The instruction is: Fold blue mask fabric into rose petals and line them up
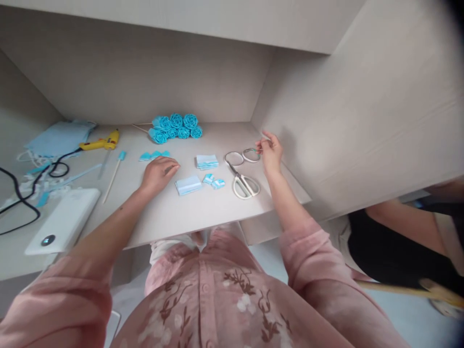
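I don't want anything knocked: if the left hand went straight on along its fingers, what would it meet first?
Probably the farther stack of pale blue pieces, to the right of the left hand; the hand's height is unclear, so it might pass above.

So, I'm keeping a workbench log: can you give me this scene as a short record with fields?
Left hand: nearest the row of small bright-blue pieces; grip unclear
Right hand: beside two pale round rings; grip unclear
Centre: white-handled metal scissors, two pale-blue rectangular stacks
Back: bright-blue rose-shaped flowers
Left side: yellow glue gun, white rectangular device
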